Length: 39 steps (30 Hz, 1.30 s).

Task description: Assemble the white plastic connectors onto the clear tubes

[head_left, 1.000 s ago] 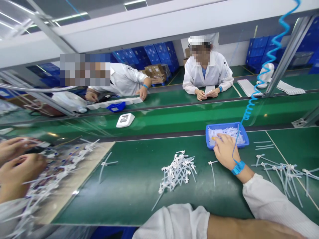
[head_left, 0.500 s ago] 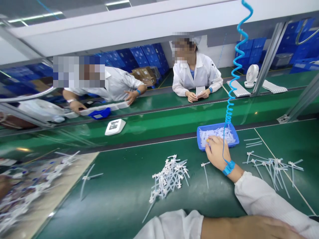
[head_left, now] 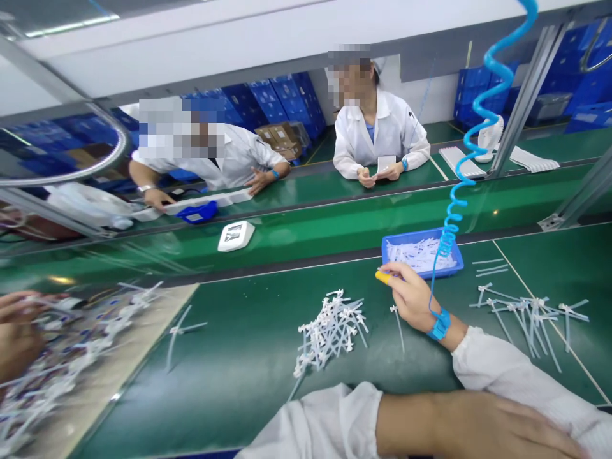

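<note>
My right hand (head_left: 412, 298) hovers just in front of a blue tray (head_left: 456, 269) of small white plastic pieces. It wears a blue wrist strap (head_left: 440, 325) on a coiled blue cord (head_left: 471, 150) and a yellow fingertip cover. Its fingers are pinched together; what they hold is too small to make out. A single white tie (head_left: 398, 324) lies beside it, and a heap of white ties with clips (head_left: 329, 331) lies to its left. My left hand (head_left: 497, 430) lies flat at the bottom edge, across my right sleeve, holding nothing.
More assembled ties (head_left: 526, 315) are spread at the right. Another person's hands (head_left: 16, 335) work over a heap of ties on a tan mat (head_left: 119, 376) at the left. Beyond a green conveyor belt (head_left: 335, 223) carrying a white device (head_left: 236, 235), two people in white coats sit.
My right hand has drawn back out of the blue tray toward me and to the left, its fingers now pinched. My left hand has stayed put. The view has shifted slightly.
</note>
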Motion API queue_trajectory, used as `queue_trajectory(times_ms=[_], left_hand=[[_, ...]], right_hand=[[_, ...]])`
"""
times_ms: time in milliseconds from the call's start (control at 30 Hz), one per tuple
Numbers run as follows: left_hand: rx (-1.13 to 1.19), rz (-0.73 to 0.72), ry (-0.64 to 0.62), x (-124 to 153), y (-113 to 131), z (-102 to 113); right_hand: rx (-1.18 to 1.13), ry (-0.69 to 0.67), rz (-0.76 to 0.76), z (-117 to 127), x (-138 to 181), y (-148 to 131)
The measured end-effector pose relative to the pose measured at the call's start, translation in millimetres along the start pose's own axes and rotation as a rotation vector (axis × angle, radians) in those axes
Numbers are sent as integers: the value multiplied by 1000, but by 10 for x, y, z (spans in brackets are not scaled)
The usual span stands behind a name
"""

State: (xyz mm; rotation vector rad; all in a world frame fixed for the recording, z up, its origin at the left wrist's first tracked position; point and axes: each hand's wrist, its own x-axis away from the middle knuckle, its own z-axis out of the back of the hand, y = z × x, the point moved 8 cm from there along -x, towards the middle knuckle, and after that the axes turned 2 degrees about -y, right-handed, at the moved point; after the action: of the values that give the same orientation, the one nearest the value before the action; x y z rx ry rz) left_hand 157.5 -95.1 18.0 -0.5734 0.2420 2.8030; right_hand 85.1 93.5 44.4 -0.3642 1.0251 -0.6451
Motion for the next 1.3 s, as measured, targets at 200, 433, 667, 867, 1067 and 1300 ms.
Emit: queue_trajectory(times_ms=[200, 433, 667, 867, 1067, 1300], left_hand=[[-109, 171, 203, 585, -132, 261], [-90, 1147, 524, 1864, -557, 868], [-210, 1380, 240, 2138, -1006, 753], [-155, 1298, 169, 1973, -1410, 670], [-78, 1337, 291, 2107, -1501, 628], [45, 1314, 330, 2077, -1373, 663]], right_hand=[[-28, -172, -55, 16, 262, 199], [-116, -316, -91, 212, 453, 347], [-87, -420, -189, 76, 449, 521], [7, -405, -244, 88, 405, 675], [44, -456, -294, 192, 422, 753], [19, -495, -359, 352, 403, 622]])
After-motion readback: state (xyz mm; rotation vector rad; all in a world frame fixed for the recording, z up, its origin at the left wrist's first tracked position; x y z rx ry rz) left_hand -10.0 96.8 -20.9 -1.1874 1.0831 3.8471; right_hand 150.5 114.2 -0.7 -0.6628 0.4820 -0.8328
